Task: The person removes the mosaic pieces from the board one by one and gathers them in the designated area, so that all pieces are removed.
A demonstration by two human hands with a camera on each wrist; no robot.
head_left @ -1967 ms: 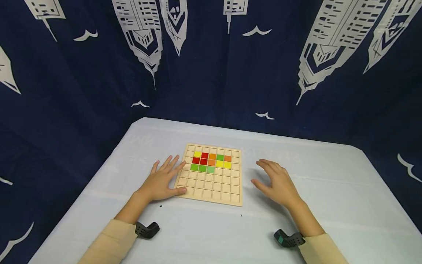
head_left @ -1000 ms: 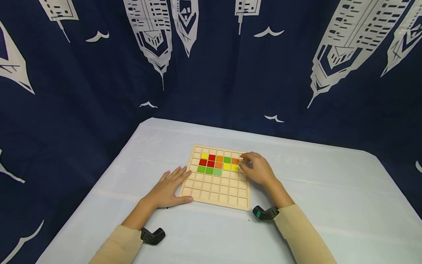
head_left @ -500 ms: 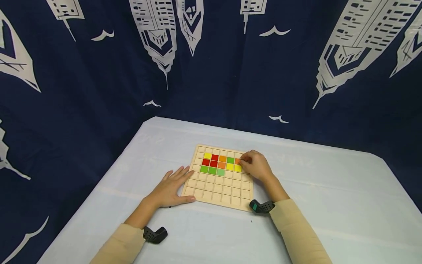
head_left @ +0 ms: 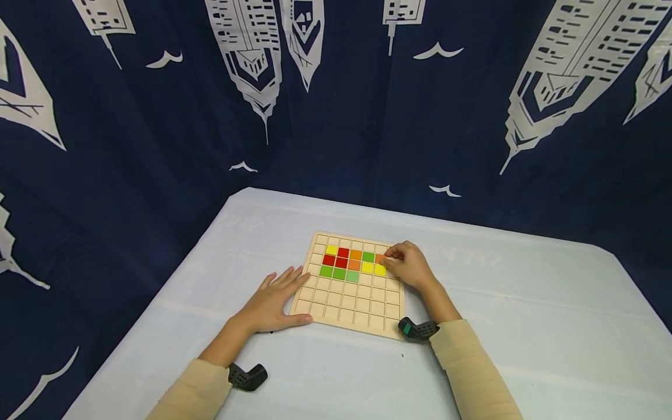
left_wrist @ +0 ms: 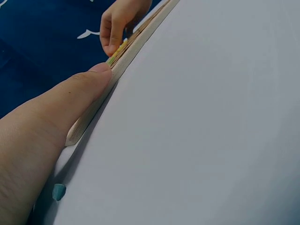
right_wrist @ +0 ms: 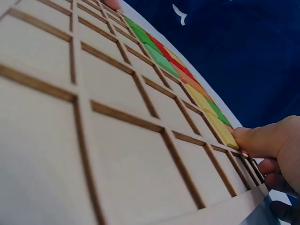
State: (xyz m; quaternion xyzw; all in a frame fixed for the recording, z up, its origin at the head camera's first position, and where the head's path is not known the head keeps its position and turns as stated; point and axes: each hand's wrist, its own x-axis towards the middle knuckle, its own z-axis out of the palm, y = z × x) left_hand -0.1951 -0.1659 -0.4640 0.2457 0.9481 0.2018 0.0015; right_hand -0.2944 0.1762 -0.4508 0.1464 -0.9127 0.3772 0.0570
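Observation:
A square wooden grid board [head_left: 349,303] lies on the table, with coloured square tiles in its upper cells. These include red [head_left: 329,260], yellow [head_left: 367,267], green [head_left: 339,273] and orange [head_left: 355,255] ones. My left hand [head_left: 270,303] rests with spread fingers on the board's left edge, the thumb at the lower left corner. At the right end of the top coloured row, my right hand [head_left: 412,268] has its thumb and index finger on an orange tile [head_left: 380,258], apparently pinching it. In the right wrist view the thumb [right_wrist: 262,140] partly hides that tile.
The board stands on a white-covered table [head_left: 525,326]. Behind hangs a dark blue curtain [head_left: 357,146] with white building and bird prints. Black wrist cameras [head_left: 249,377] sit on both wrists. Small dark specks lie in front of the board.
My right hand has moved left from beside the board onto the orange tile, its fingers drawing together. My left hand stays on the board's edge. The whole head view has shifted slightly.

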